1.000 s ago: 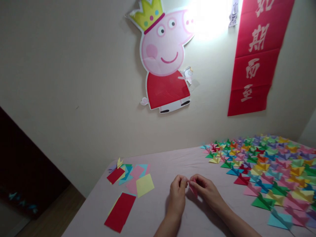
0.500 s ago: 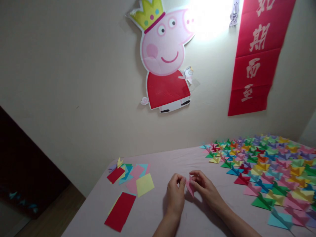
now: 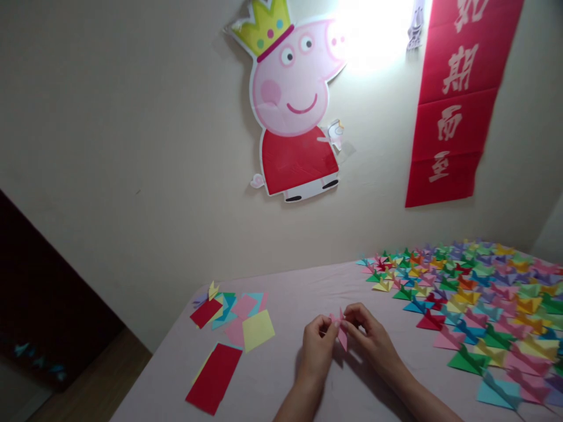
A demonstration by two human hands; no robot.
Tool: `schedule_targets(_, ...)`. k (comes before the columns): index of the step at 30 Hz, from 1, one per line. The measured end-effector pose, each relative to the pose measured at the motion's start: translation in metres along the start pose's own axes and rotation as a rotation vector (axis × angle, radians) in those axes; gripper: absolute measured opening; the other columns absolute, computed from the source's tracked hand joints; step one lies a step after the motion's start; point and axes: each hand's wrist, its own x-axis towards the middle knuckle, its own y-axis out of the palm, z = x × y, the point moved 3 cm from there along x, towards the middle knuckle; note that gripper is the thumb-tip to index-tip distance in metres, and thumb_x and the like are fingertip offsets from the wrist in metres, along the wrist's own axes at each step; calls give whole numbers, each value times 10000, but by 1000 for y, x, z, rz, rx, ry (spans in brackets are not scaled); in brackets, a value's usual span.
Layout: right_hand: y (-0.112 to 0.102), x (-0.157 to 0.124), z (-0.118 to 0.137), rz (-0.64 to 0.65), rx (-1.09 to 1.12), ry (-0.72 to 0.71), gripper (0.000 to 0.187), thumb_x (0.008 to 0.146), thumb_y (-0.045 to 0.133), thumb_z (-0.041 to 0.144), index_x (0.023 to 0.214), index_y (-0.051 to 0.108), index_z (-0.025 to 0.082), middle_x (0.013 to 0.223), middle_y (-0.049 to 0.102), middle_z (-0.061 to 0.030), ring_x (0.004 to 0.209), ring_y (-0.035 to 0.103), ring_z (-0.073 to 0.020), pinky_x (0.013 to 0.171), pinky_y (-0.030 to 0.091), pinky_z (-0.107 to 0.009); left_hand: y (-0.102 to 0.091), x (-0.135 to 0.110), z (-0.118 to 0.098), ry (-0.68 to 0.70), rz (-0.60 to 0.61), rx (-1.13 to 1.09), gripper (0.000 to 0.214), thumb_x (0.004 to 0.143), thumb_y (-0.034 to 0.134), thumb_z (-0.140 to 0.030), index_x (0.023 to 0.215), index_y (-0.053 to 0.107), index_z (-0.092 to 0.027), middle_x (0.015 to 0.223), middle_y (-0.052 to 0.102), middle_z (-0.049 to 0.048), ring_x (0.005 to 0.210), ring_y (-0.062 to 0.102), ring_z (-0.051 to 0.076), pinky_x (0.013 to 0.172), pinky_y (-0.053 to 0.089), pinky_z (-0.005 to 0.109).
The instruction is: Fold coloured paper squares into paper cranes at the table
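Observation:
A small folded pink origami paper is held just above the table, its lower end tapering to a point. My left hand pinches it from the left between thumb and fingers. From the right, my right hand grips it too, with the thumb close to the left thumb. Parts of the paper stick up between the fingertips; the rest of the fold is hidden by them. To the right stand many finished paper cranes, the nearest being a pink one and a red one.
On the left lie red paper sheets, a yellow square and several other coloured sheets. A yellow folded piece stands at the far left corner. The pale pink tablecloth meets the wall, which bears a cartoon pig cutout and a red banner.
My left hand has shifted right, bringing both thumbs together on the pink paper. The paper has turned and spread, with points now showing above the fingers.

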Motion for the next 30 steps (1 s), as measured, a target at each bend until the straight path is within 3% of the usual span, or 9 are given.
schedule_targets(4, 1, -1, 4, 83, -39, -39, 168, 869, 533, 354, 832, 613, 211, 796, 629, -19, 783, 600, -203, 738, 462, -310, -4, 2, 0, -51, -22, -78, 463, 649, 698, -608, 587, 531, -180, 577, 452, -31, 578, 371, 123, 577, 292, 249)
schedule_targets(9, 3, -2, 16, 179, -75, -117, 159, 855, 519, 308, 807, 633, 207, 796, 626, -23, 760, 589, -195, 710, 452, -301, -9, 3, -2, -98, -52, -138, 432, 617, 697, -576, 578, 548, -171, 570, 443, -32, 575, 337, 116, 572, 261, 248)
schedule_targets(30, 4, -1, 12, 198, -125, -108, 106, 829, 533, 299, 828, 596, 213, 892, 612, -37, 826, 582, -194, 703, 461, -293, -10, -1, -5, -143, -93, -185, 357, 601, 685, -507, 575, 577, -168, 564, 435, -30, 592, 345, 127, 586, 281, 258)
